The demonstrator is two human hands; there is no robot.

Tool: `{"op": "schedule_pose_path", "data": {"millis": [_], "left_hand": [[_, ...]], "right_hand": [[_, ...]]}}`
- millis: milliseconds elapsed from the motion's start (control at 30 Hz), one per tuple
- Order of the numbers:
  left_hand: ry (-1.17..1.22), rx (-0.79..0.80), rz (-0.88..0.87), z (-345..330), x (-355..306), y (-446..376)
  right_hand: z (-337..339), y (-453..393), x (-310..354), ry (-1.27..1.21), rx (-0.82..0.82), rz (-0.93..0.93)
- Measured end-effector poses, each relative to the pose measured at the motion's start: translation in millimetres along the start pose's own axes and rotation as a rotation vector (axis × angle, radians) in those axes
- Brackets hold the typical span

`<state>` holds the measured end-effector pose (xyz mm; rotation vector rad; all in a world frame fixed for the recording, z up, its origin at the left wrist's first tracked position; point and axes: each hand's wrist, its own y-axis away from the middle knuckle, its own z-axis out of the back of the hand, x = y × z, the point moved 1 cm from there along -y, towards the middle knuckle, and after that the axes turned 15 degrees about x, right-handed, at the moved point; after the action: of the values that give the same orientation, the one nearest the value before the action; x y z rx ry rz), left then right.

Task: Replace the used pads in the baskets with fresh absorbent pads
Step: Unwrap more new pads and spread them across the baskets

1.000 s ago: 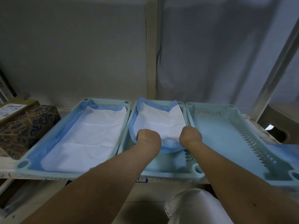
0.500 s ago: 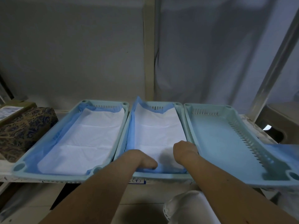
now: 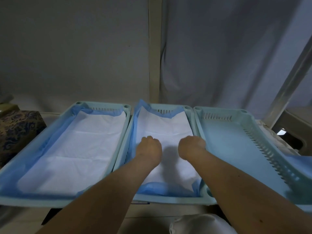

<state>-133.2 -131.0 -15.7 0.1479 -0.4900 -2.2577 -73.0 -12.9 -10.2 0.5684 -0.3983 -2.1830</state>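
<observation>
Three pale teal baskets stand side by side on a shelf. The left basket holds a white pad with blue edging, lying flat. The middle basket holds another white and blue pad, spread along its length with the blue edge bunched at the near end. My left hand and my right hand both rest on this pad near its middle, with the fingers hidden under the backs of the hands. The right basket is bare inside.
A patterned dark box sits left of the baskets. A blue sheet shows past the right basket's far side, and a pale stool stands further right. A white rounded object lies below the shelf. A grey curtain and a post stand behind.
Both hands drew the pad's near edge toward me and laid it flat in the middle basket. They have since moved forward onto the pad's middle.
</observation>
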Motion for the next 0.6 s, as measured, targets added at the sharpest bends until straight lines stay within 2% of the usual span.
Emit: {"op": "schedule_pose_path", "data": {"millis": [100, 167, 300, 467, 600], "left_hand": [[-0.118, -0.023, -0.004, 11, 3, -36], [-0.174, -0.016, 0.028, 16, 10, -58], [-0.158, -0.062, 0.029, 20, 19, -100], [-0.159, -0.062, 0.015, 17, 22, -138], [-0.196, -0.077, 0.030, 13, 25, -156]], "right_hand": [[22, -26, -3, -0.127, -0.214, 0.014], [31, -46, -6, -0.094, -0.269, 0.016], [39, -96, -5, 0.005, -0.241, 0.011], [47, -142, -10, -0.338, -0.288, 0.038], [50, -166, -10, -0.372, -0.254, 0.008]]}}
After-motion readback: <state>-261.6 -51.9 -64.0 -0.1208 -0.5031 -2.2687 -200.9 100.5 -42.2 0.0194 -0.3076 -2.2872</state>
